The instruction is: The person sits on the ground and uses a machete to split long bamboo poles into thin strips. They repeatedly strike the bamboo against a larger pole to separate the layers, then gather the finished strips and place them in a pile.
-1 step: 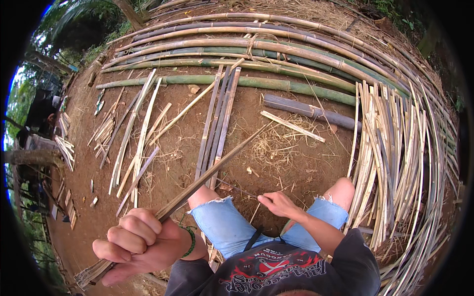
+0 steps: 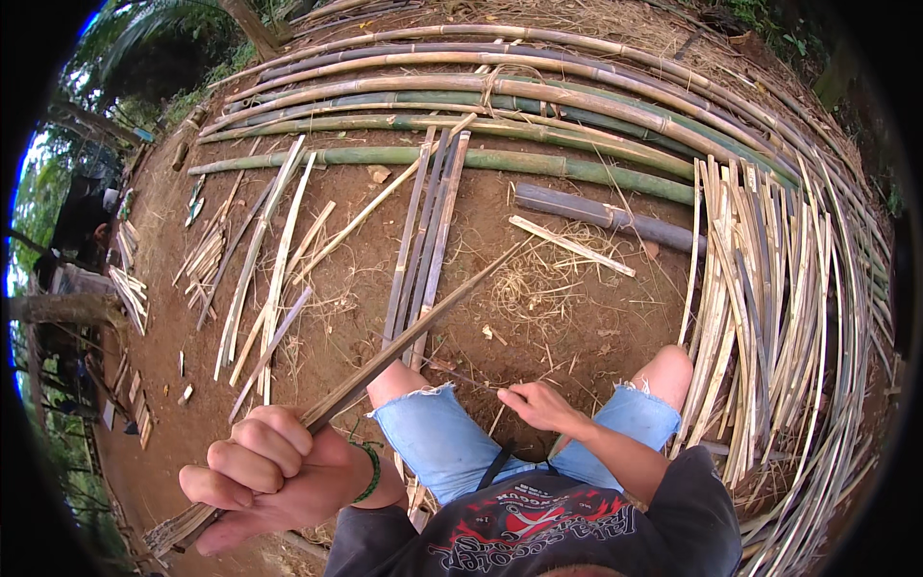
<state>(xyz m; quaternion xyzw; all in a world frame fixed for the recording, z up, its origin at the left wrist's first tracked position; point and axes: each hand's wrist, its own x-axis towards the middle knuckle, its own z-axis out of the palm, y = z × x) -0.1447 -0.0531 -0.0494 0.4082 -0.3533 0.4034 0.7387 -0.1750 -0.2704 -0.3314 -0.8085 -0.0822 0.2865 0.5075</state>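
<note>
The person sits on bare dirt ground (image 2: pixel 577 317) with knees up in torn denim shorts (image 2: pixel 442 447). The left hand (image 2: pixel 274 476) is closed in a tight fist around a long bamboo strip (image 2: pixel 423 322), fingers (image 2: pixel 255 452) wrapped over it near its lower end; the strip slants up and away from the fist, passing over the left knee, with its far tip reaching toward the middle of the ground. A green bracelet (image 2: pixel 370 471) sits on that wrist. The right hand (image 2: pixel 538 406) hovers between the knees, fingers loosely curled and drawn together; whether it pinches anything thin I cannot tell. Just beyond the strip lie a few flat grey slats (image 2: pixel 428 231) side by side. Farther off, whole green and tan poles (image 2: pixel 500 106) lie stacked across the back. To the right, a big fan of pale split strips (image 2: pixel 769 308) curves around the person's side. More loose strips (image 2: pixel 264 250) are scattered on the left.
</note>
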